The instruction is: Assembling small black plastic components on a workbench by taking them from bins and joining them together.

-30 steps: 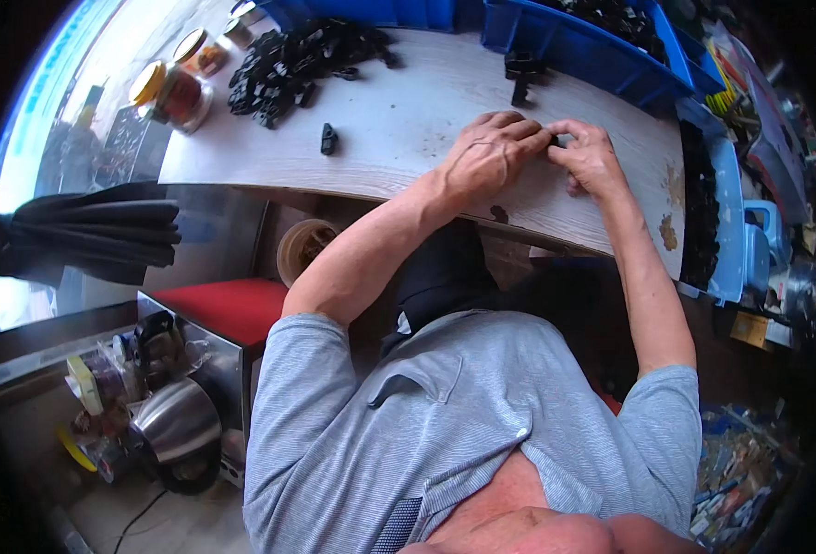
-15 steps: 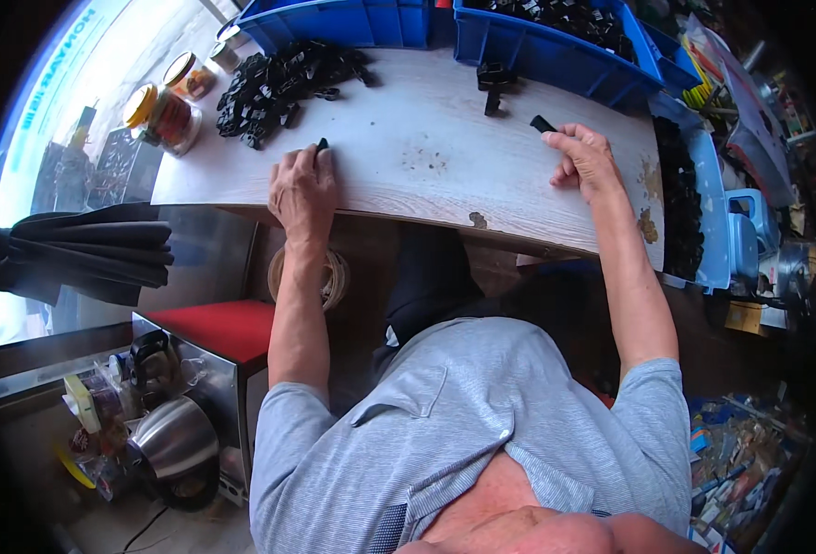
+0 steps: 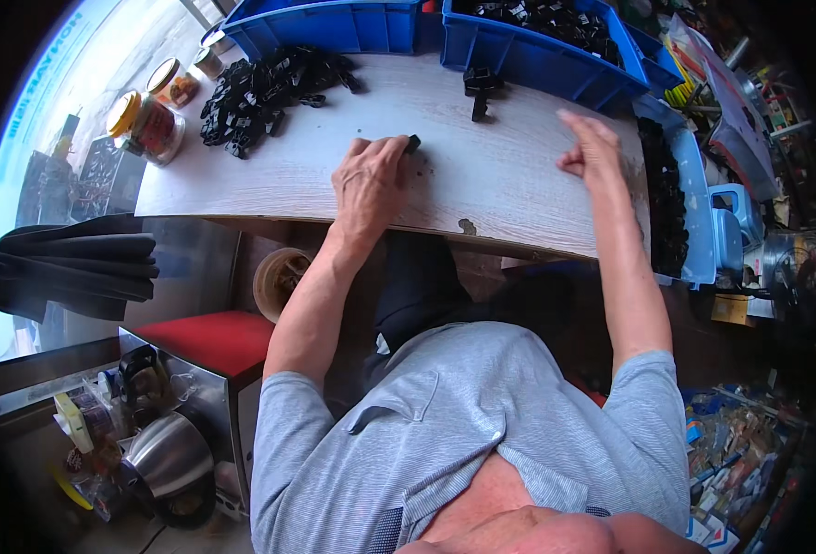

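Over the middle of the table, my left hand (image 3: 367, 183) is closed, and a small black plastic part (image 3: 412, 144) sticks out beyond its fingertips. My right hand (image 3: 594, 150) is above the right side of the table with its fingers apart. No part shows in it, though the fingers are slightly blurred. A few black parts (image 3: 479, 90) stand together on the table in front of the right blue bin. At the far left lies a loose pile of similar black parts (image 3: 265, 97).
A blue bin (image 3: 325, 35) stands at the back left, another blue bin (image 3: 537, 63) with black parts at the back right. Beside the table's right edge is a light-blue bin (image 3: 700, 231) of black parts. Lidded jars (image 3: 154, 129) stand at the left edge. Below are a red-topped cabinet (image 3: 209, 340) and kettle (image 3: 169, 452).
My left hand has moved right to the table's middle with a black part. The black part that was in my right hand no longer shows there, and that hand's fingers have spread.
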Action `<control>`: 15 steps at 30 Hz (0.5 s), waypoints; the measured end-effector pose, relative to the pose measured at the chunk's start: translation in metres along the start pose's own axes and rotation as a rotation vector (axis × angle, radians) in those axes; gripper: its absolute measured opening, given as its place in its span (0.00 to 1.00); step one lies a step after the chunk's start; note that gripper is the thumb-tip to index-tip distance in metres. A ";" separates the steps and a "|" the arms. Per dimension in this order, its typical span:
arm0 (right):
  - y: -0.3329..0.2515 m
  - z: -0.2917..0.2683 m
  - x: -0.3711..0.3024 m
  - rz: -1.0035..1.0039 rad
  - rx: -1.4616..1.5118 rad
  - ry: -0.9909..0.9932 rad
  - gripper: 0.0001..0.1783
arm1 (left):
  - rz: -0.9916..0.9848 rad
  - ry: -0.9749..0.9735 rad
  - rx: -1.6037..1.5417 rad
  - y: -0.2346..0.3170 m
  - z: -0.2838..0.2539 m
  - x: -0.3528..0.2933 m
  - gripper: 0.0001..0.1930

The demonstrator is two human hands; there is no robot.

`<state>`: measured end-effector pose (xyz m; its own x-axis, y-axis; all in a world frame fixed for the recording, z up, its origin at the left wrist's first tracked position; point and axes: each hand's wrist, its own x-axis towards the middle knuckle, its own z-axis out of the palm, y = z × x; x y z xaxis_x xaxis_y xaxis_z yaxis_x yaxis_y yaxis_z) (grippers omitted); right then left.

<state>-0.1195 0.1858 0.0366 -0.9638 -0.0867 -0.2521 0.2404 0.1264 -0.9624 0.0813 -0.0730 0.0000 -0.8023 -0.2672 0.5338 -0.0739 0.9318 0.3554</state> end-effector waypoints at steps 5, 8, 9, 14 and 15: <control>-0.002 0.068 -0.007 0.043 -0.273 -0.135 0.24 | 0.028 -0.018 -0.030 0.003 0.007 0.004 0.12; -0.009 0.094 -0.009 0.034 -0.411 -0.177 0.26 | 0.028 -0.001 -0.049 0.001 0.007 0.002 0.12; -0.010 0.099 -0.010 0.006 -0.474 -0.175 0.27 | 0.029 0.010 -0.067 0.001 0.007 0.002 0.12; -0.004 0.109 -0.005 -0.074 -0.521 -0.164 0.21 | 0.031 0.025 -0.091 0.000 0.006 0.002 0.12; -0.002 0.108 -0.003 -0.073 -0.522 -0.161 0.21 | 0.032 0.026 -0.094 -0.001 0.006 0.002 0.13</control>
<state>-0.1050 0.0794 0.0282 -0.9363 -0.2585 -0.2378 0.0446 0.5840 -0.8105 0.0762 -0.0726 -0.0035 -0.7878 -0.2452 0.5650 0.0079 0.9132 0.4074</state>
